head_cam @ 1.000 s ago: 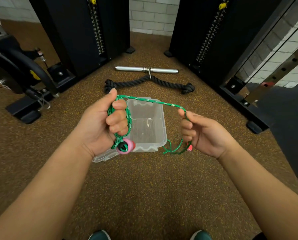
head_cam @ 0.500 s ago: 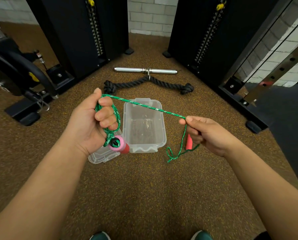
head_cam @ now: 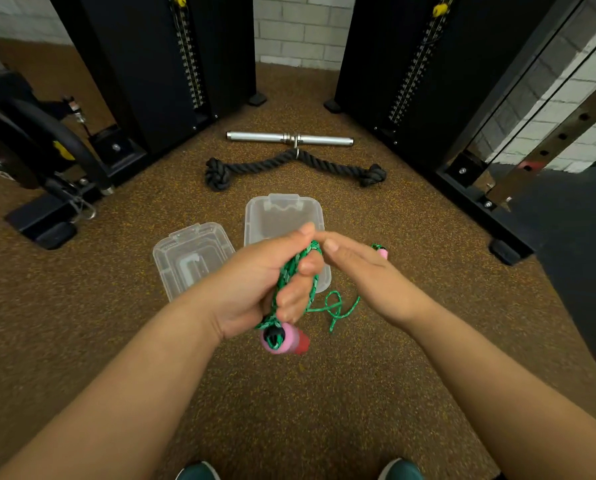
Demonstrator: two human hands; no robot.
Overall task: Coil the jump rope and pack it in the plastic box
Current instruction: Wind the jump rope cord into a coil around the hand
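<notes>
My left hand [head_cam: 265, 282] grips several loops of the green jump rope [head_cam: 291, 275] wound round its fingers. One pink handle [head_cam: 279, 339] hangs below that fist. My right hand [head_cam: 362, 275] is pressed against the left hand's fingertips at the top of the coil. The rope's loose tail [head_cam: 336, 306] dangles under it and the second pink handle [head_cam: 381, 252] shows just behind it; how the right fingers hold the rope is hidden. The clear plastic box [head_cam: 284, 216] stands open on the floor behind my hands.
The box's clear lid [head_cam: 191, 258] lies on the floor to the left of the box. A black rope attachment [head_cam: 293, 166] and a steel bar [head_cam: 289, 137] lie farther back between two black weight stacks. A machine base [head_cam: 47, 223] stands at left.
My right hand has swung in from the right and met my left hand, laying another loop on the coil. The stretched length of rope between the hands is gone. The lid has come into view.
</notes>
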